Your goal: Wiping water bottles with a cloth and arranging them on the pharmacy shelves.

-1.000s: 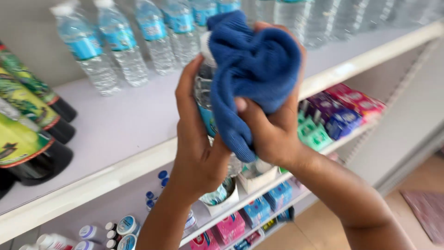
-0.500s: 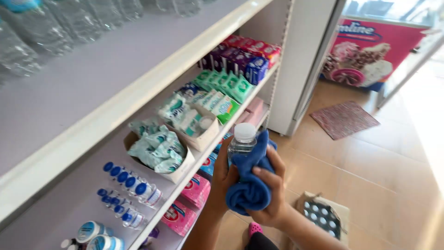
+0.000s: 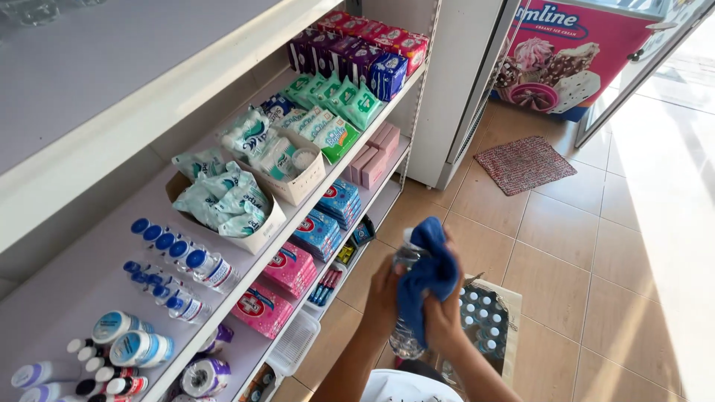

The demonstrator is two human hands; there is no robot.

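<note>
Far left, a white shelf unit (image 3: 246,279) runs up the frame. On its near end sit small blue-capped bottles (image 3: 179,257) in rows, with white tubes and round tubs (image 3: 119,346) below them. Next along, two open cardboard trays (image 3: 261,234) hold pale green soft packets, then green wipe packs (image 3: 335,112), then purple and red boxes (image 3: 357,56) at the far end. The shelf beneath carries pink boxes (image 3: 287,272) and blue packs (image 3: 328,223).

Centre now: the left hand (image 3: 383,290) is curled around a clear plastic water bottle (image 3: 406,339), fingers closed on its side, holding it nearly upright over the tiled floor (image 3: 581,283), well clear of the shelves. Its cap end pokes up just beside the cloth. The right hand (image 3: 445,316) is clenched on a blue cloth (image 3: 426,279), which is wrapped over the bottle's upper body; thumb and fingers are bunched tight in the fabric, pressed against the bottle.

Just right of the hands, down on the floor, an open cardboard box (image 3: 500,320) shows the white caps of more bottles packed inside. Further right and up, a red patterned mat (image 3: 525,164) lies on the tiles in front of a pink-fronted freezer cabinet (image 3: 573,67).
</note>
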